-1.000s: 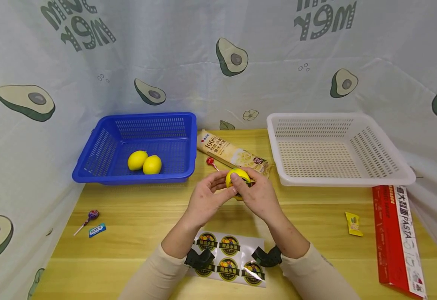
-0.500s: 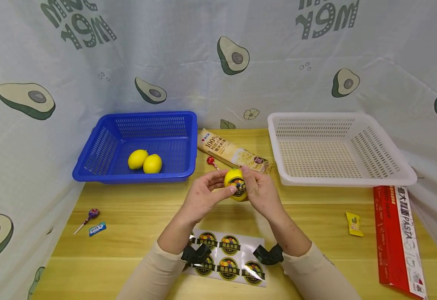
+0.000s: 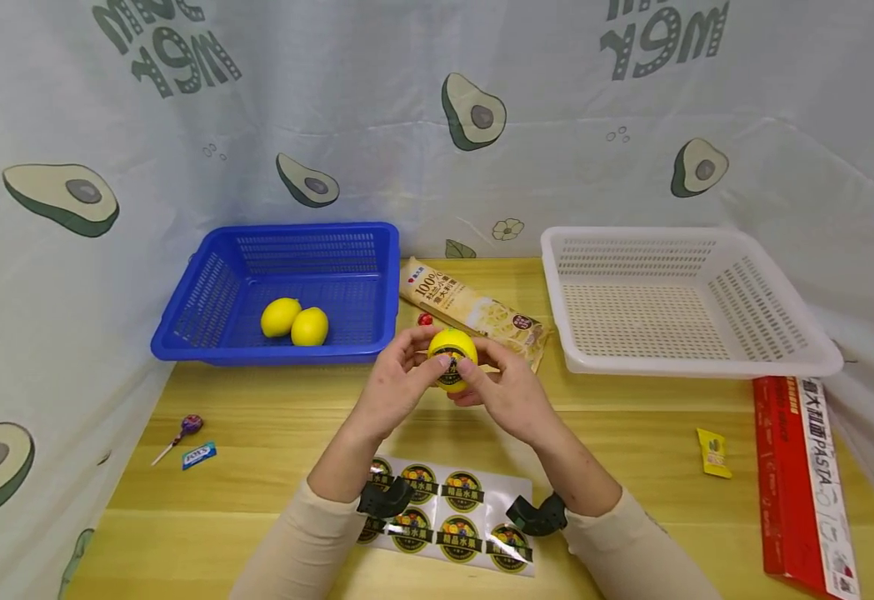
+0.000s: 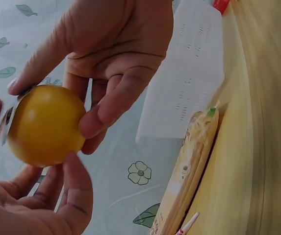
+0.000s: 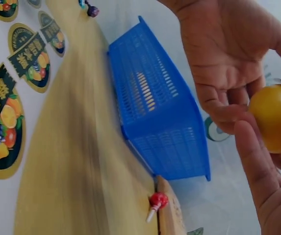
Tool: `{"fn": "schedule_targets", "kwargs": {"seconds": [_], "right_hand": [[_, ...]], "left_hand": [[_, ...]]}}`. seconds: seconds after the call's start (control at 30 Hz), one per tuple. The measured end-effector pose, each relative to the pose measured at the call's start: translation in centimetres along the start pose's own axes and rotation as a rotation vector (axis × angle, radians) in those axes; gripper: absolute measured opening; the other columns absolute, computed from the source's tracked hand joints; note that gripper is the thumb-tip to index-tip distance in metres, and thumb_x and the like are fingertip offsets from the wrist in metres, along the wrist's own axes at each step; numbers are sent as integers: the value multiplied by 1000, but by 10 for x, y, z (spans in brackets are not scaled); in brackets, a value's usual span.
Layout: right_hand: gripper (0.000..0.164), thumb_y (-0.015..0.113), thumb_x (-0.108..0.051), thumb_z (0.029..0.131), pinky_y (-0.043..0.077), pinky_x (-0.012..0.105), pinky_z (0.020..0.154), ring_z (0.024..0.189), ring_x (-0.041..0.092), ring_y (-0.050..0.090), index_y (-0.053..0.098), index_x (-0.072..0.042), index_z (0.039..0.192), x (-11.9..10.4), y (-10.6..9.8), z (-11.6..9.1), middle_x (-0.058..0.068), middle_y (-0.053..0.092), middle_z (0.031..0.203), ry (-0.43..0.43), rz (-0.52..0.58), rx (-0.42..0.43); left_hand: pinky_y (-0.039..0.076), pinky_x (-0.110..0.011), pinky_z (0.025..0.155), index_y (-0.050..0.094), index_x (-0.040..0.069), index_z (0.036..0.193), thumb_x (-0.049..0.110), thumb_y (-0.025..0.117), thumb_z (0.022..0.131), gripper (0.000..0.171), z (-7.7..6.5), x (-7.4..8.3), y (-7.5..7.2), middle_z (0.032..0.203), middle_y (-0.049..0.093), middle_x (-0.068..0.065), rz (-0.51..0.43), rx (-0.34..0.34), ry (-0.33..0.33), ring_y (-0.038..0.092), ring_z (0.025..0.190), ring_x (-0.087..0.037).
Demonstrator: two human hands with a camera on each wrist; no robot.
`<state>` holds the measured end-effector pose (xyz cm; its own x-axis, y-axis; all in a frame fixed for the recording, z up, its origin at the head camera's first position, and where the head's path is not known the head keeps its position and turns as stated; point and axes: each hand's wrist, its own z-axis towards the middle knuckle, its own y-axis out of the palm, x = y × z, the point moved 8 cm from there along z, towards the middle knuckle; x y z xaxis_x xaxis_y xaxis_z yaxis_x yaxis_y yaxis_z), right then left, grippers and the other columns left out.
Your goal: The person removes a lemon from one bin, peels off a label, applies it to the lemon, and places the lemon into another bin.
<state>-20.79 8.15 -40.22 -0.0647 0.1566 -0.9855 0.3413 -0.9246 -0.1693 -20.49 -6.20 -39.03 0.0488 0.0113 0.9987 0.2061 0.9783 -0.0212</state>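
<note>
A yellow lemon [image 3: 451, 338] is held between both hands above the middle of the table. A round dark fruit-print sticker [image 3: 447, 367] lies on its near side. My left hand [image 3: 395, 387] grips the lemon from the left, its thumb on the sticker. From the right, my right hand [image 3: 515, 396] holds it, thumb pressed at the sticker's other edge. In the left wrist view, part of the sticker stands slightly off the lemon [image 4: 47, 125]. A sheet of matching round stickers [image 3: 459, 521] lies below the wrists.
A blue basket [image 3: 275, 357] with two lemons [image 3: 294, 322] stands back left; a white basket [image 3: 695, 367] stands back right. Between them lie a pasta packet [image 3: 474, 308] and a red lollipop [image 3: 425, 319]. Small candies lie left and right, and a red pasta box [image 3: 789, 483] far right.
The lemon has moved slightly left and turned so its sticker faces the head camera. The right thumb has come down from the lemon's top side onto the sticker's edge.
</note>
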Motion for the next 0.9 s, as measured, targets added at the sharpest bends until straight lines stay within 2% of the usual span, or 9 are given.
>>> {"fn": "schedule_targets", "kwargs": {"seconds": [0.1,0.17,0.3,0.43,0.5,0.6,0.7,0.8,0.9], "right_hand": [[54,63,-36,100,64,44,74,81,30,77,52,1,138,1,5,-1,27,56,119,-12,39,-9],[64,67,-42,94,64,44,74,80,23,77,51,3,137,2,8,-2,26,55,119,-9,58,-20],[74,74,-45,84,64,45,75,81,17,76,51,2,136,3,13,-4,25,55,119,4,76,-53],[65,77,-37,86,64,46,76,83,19,77,51,-1,135,2,15,-5,25,56,127,3,74,-90],[61,77,-33,88,63,47,76,83,20,77,52,-2,135,1,15,-5,25,56,129,0,70,-102],[56,76,-30,91,63,51,76,82,25,77,52,-2,133,0,15,-5,23,56,124,-12,63,-113],[51,74,-28,93,61,56,75,83,40,76,52,-1,131,0,17,-4,17,53,115,-24,79,-122],[48,73,-26,95,61,58,74,84,52,72,50,0,129,1,19,-4,15,52,111,-34,101,-132],[48,73,-24,95,61,58,73,83,49,73,50,1,129,1,19,-3,19,55,112,-39,110,-138]], "left_hand": [[52,-25,74,54,6,140,27,66,100,47,-1,3,-1,121,61,-18,90,14,42,60,95,-20],[53,-27,70,57,9,139,33,70,97,50,-2,3,-1,116,64,-16,137,25,60,60,90,-20],[53,-26,66,68,12,122,31,80,89,39,-2,5,-2,100,67,-10,203,30,91,61,82,-18],[49,-24,58,74,13,97,26,84,86,20,-3,8,-3,82,66,-4,239,40,128,58,73,-17],[47,-24,55,75,15,91,28,84,86,17,-3,10,-3,77,65,-1,245,49,141,57,71,-16],[45,-23,55,76,17,89,31,80,89,15,-3,12,-3,74,64,1,254,65,162,56,68,-16],[43,-22,56,76,18,89,35,75,94,18,-2,13,-3,71,62,2,274,73,174,55,67,-15],[47,-23,62,78,18,92,39,70,97,23,-2,12,-6,75,66,3,268,84,165,59,71,-14],[52,-25,69,81,18,91,42,65,99,30,-1,9,-9,82,72,4,248,107,135,63,77,-11]]}}
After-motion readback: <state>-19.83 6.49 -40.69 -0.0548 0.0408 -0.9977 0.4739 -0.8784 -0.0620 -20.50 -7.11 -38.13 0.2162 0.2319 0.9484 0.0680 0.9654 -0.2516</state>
